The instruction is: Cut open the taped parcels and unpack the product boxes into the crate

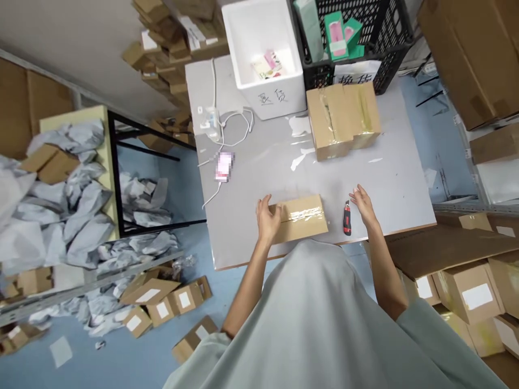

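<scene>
A small cardboard box [305, 217] with clear tape along its top lies near the table's front edge. My left hand [268, 219] grips its left end, the thumb over the corner and the fingers at the far left side. To the right of the box lies a black and red utility knife [347, 219] on the tabletop. Just beside the knife, my right hand [363, 204] is open, its fingers loosely apart and nothing in them.
Two taped cardboard boxes [343, 121] stand farther back on the grey table [267, 146]. Behind them are a white foam bin [263, 97] and a black crate [381, 70]. A phone [224, 166] and power strip [211, 124] with cables lie left. Parcels [81, 200] crowd the shelves.
</scene>
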Demonstrator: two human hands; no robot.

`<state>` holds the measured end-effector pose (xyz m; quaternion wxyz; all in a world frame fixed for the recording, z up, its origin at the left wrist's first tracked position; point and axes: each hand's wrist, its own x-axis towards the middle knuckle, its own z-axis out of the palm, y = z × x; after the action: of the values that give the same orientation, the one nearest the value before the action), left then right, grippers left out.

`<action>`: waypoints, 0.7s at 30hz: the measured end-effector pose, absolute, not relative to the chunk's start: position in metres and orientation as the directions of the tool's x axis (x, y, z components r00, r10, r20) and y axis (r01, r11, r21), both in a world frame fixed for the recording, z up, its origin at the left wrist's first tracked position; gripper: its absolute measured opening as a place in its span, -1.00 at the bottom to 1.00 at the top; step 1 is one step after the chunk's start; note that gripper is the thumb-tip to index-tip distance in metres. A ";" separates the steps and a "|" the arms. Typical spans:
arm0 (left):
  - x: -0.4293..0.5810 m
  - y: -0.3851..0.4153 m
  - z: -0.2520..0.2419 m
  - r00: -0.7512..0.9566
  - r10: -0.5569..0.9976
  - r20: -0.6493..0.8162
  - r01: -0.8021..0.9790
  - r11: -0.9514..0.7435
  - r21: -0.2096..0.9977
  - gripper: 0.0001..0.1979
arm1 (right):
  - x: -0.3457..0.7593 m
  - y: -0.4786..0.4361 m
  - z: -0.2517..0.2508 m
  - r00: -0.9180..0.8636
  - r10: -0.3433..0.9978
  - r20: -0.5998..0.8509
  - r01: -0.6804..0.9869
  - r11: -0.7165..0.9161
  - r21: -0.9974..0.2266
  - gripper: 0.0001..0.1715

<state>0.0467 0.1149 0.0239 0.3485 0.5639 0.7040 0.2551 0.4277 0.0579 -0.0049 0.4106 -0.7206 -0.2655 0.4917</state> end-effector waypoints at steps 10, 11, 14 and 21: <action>0.186 0.242 0.007 -0.019 0.933 -0.358 0.407 0.334 0.850 -0.23 | 0.504 0.194 -0.017 0.528 0.698 -0.483 -0.150 -0.484 -0.862 0.50; 0.199 0.261 0.007 -0.022 0.908 -0.417 0.352 0.398 0.847 -0.17 | 0.513 0.214 -0.016 0.546 0.683 -0.485 -0.160 -0.483 -0.861 0.52; 0.236 0.310 0.007 0.000 0.837 -0.547 0.220 0.533 0.817 -0.04 | 0.536 0.269 -0.013 0.564 0.648 -0.512 -0.199 -0.495 -0.846 0.52; 0.263 0.336 0.010 0.058 0.823 -0.566 0.189 0.548 0.815 -0.12 | 0.546 0.310 -0.022 0.501 0.695 -0.515 -0.225 -0.471 -0.853 0.06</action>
<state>0.2628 0.3356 0.0101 0.6087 0.3980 0.6350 0.2604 0.5457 0.3104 -0.0217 0.4876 -0.7162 -0.1641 0.4716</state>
